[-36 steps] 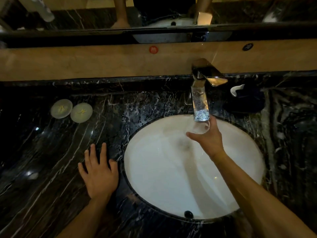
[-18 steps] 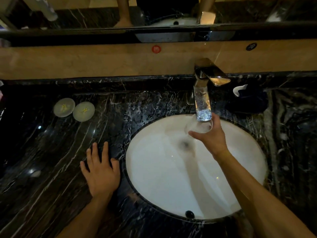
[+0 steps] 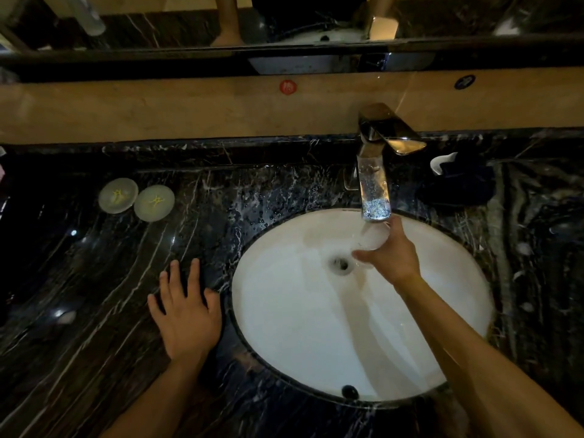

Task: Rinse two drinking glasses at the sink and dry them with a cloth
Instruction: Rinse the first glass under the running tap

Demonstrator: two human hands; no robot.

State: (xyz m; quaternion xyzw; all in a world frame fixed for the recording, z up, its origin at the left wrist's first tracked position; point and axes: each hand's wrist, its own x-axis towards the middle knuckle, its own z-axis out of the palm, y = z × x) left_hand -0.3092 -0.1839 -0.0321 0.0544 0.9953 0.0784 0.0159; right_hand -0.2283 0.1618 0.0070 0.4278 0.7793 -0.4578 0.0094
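My right hand [image 3: 392, 259] grips a clear drinking glass [image 3: 373, 238] over the white oval sink [image 3: 284, 336], just under the spout of the chrome tap [image 3: 376, 172]. Water runs from the spout onto the glass, which is tilted with its mouth toward the drain [image 3: 340, 264]. My left hand [image 3: 186, 314] rests flat on the dark marble counter [image 3: 94, 295] left of the sink, fingers spread. A dark cloth [image 3: 458, 184] lies on the counter right of the tap. A second glass is not visible.
Two round pale lids or coasters [image 3: 136, 199] lie on the counter at the far left. A white dish [image 3: 441, 162] peeks out beside the dark cloth. A beige ledge [image 3: 158, 109] and a mirror run along the back.
My right hand has lowered the glass and tilted it toward the drain, which now shows. My left hand stays flat on the counter.
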